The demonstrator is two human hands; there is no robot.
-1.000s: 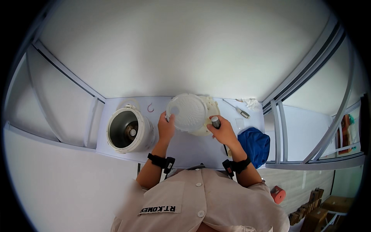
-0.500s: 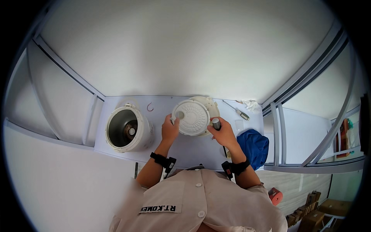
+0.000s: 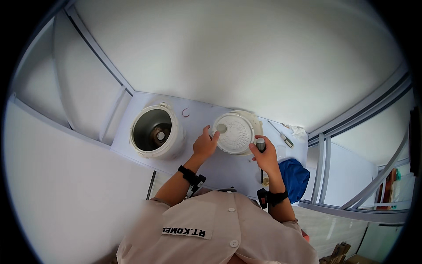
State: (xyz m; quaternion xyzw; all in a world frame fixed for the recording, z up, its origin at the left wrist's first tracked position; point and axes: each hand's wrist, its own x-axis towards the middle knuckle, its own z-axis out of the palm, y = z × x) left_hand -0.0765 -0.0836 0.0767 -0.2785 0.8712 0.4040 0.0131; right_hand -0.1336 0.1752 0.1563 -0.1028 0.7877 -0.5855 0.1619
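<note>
A white round plastic lid with a ribbed pattern lies over a cream-coloured part on the table. Near the lid's left rim sits a small round greyish piece. My left hand is open beside that rim, fingers apart; whether a fingertip touches it I cannot tell. At the lid's right edge, my right hand is closed around a dark, grey-ended handle, apparently a screwdriver's. To the left stands a white rice cooker body, its metal inside showing a brownish bottom with a round centre piece.
A bent reddish wire lies behind the cooker body. Toward the right are a screwdriver, crumpled white tissue and a blue cloth bundle. Grey metal frames flank the white table.
My left hand has drawn slightly off the lid's left side, its fingers spreading. My right hand keeps hold of the handle. The whole view has shifted and tilted.
</note>
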